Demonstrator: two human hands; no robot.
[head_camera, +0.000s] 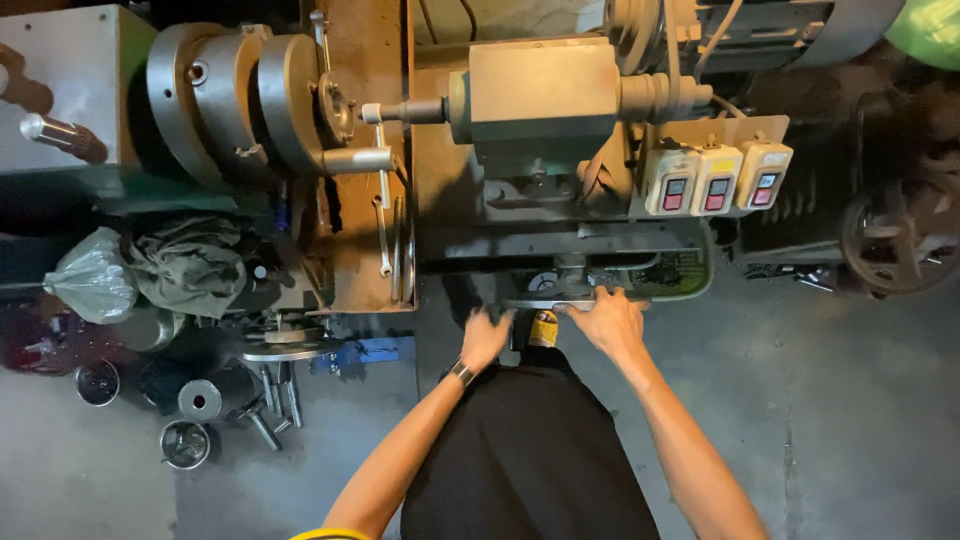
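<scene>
My right hand (612, 322) clamps the lathe's handwheel (565, 300) at its front edge, left hand (485, 338) open beside it; fingers could slip.

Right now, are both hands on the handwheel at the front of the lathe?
Yes: the left hand and the right hand both rest on the rim of the grey handwheel at the machine's front edge.

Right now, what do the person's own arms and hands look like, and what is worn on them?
Both arms are bare, without sleeves or gloves. The left hand has a metal bracelet at the wrist. The right hand wears nothing visible. A yellow band shows near the left elbow.
</scene>
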